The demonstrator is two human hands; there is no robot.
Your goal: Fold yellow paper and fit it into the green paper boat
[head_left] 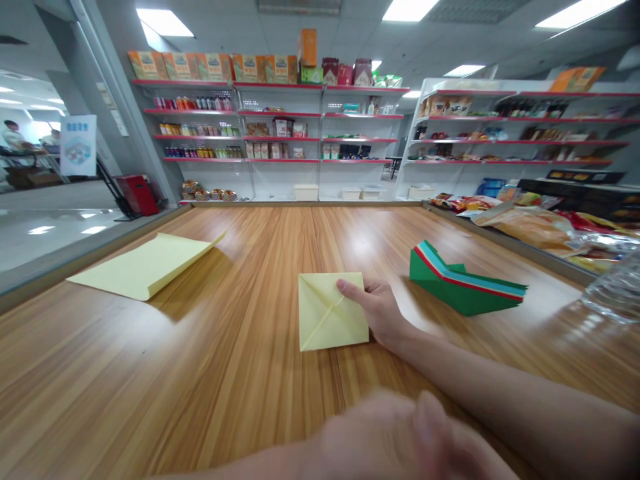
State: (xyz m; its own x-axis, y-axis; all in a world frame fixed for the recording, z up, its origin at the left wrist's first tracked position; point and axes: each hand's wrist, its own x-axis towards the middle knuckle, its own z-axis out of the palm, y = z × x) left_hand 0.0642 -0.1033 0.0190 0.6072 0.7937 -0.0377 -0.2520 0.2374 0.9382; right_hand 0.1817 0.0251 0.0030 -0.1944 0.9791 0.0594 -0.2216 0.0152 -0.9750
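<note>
My right hand (387, 310) pinches a folded square of pale yellow paper (327, 323) by its right edge, thumb on top and fingers behind. Diagonal creases run across the square, which is raised toward the camera over the table. Close to the camera at the bottom, my left hand (385, 433) is smeared by motion near my right forearm, so how its fingers are set does not show. Right of the square stands a green folded paper piece (450, 287) with red, white and blue layered edges.
On the left of the wooden table (240, 360) lies a yellow paper sheet (150, 263) with curled edges. A clear plastic item (615, 287) and packaged snacks (530, 227) are at the right. Stocked shelves (280, 113) stand behind, and a sign (79, 145) at far left.
</note>
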